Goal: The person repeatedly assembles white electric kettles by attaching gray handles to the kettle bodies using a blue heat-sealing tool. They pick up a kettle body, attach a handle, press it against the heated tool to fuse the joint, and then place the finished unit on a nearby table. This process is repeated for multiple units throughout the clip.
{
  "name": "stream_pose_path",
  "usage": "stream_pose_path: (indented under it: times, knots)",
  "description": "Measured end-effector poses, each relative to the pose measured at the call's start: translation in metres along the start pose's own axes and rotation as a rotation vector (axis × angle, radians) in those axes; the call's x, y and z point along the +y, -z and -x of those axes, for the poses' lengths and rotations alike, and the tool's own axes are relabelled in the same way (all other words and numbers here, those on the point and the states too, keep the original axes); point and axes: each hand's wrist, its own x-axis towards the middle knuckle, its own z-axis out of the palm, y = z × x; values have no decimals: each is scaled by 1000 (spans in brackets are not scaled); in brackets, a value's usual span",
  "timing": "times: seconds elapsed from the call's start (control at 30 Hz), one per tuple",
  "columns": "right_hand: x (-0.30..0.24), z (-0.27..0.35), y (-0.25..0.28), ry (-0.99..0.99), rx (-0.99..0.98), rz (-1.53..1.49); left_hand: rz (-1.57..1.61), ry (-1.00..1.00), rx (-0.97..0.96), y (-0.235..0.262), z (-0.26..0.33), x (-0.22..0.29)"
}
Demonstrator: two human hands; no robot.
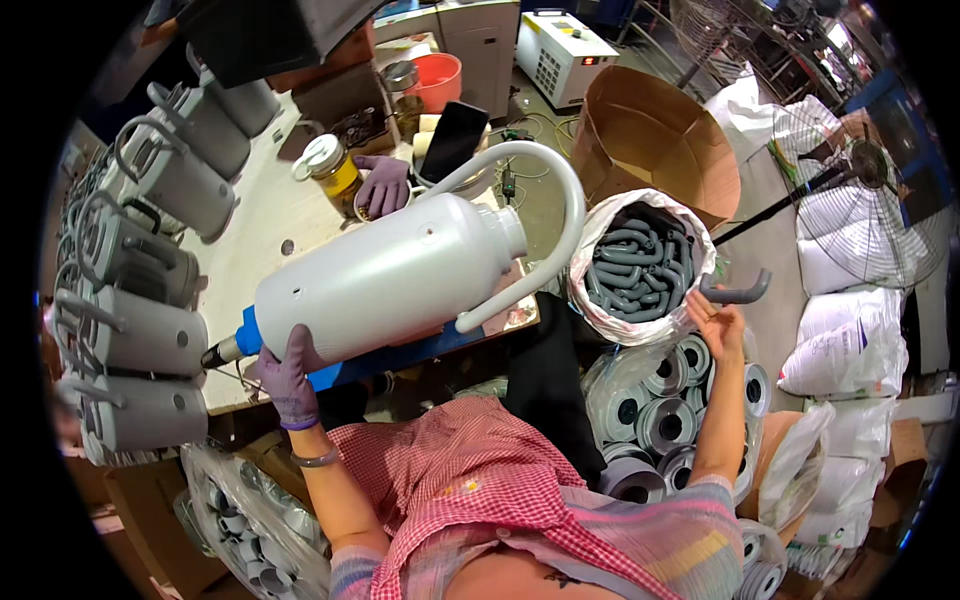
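A large grey plastic watering can lies on its side in front of me, its long looped handle curving out at the right. My left hand, in a purple-grey glove, grips the can's lower left end. Beside that hand, a blue fitting with a grey and black tip sits against the can's end. My bare right hand is out to the right, its fingertips on one end of a bent grey tube. Just left of it, a white sack holds several similar bent tubes.
Several grey cans line the worktable's left side. A yellow-labelled jar, loose glove, phone and red bucket stand farther back. Bagged grey rings, a cardboard box and a fan occupy the right.
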Motion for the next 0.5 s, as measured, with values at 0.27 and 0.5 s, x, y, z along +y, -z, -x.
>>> stream_pose_path:
  times: [0.27,0.5]
  knots:
    - [-47,-41,-10,435,-72,-5,-70,4,-12,-2,-1,11]
    - [-6,-71,-90,505,235,1593,-89,-20,21,-1,4,19]
